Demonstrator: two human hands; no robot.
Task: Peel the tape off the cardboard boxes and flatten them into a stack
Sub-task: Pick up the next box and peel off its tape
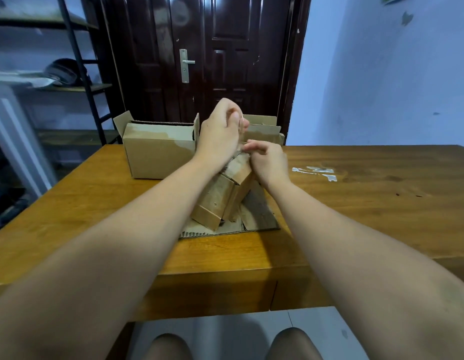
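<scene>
A small cardboard box (223, 196) stands tilted on a piece of flattened cardboard (254, 216) in the middle of the wooden table (96, 203). My right hand (270, 165) grips the box's raised top end. Above it, my left hand (223, 131) pinches a thin strip of clear tape (242, 131) that runs down to the box's top. An open cardboard box (158, 152) stands at the far left of the table. Another open box (264, 131) stands behind my hands, partly hidden.
Peeled clear tape scraps (316, 172) lie on the table to the right. A dark door (212, 55) stands behind the table. A metal shelf rack (77, 61) is at the left. The table's near edge lies above my knees (171, 346).
</scene>
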